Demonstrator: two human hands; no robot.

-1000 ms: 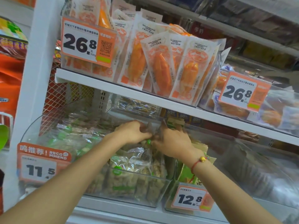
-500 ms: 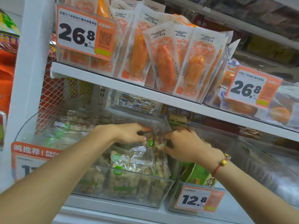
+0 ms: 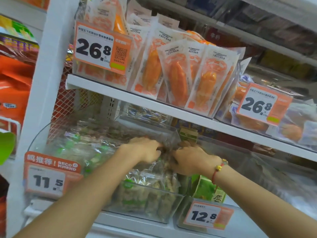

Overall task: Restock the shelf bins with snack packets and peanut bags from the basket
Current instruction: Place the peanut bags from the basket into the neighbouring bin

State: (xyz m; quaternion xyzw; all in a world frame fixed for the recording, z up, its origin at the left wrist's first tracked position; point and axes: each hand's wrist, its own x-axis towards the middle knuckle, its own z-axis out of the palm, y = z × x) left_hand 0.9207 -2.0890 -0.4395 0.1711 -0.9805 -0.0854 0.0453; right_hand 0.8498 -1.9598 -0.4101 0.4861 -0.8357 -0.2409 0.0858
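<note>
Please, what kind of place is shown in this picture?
Most likely a shop's snack aisle: white shelves carry printed price tags, and clear bins hold many identical sealed packets. Both hands are in one bin.

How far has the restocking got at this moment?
Done: the clear bin behind the 11.5 tag looks well filled with clear peanut bags. In hand: left hand and right hand both work on bags at its top right. Left: the basket is out of view, so remaining stock cannot be judged.
</note>
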